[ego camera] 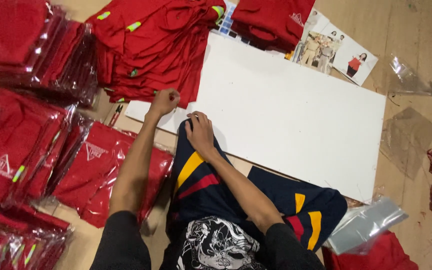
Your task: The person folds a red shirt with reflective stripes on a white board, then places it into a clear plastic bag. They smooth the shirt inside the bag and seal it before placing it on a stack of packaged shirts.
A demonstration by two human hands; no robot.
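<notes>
Now we reach out with our left hand, fingers closed on the edge of the loose red shirts heaped just beyond it, while our right hand rests open on our knee, holding nothing. We judge this the pick-up step; next, one shirt needs drawing clear onto the white board beside the hand.

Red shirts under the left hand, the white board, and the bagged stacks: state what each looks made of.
Red shirts: soft matte knit fabric, creased.
White board: stiff, smooth, matte, likely card or foam board.
Bagged stacks: glossy clear plastic film, glinting.
</notes>
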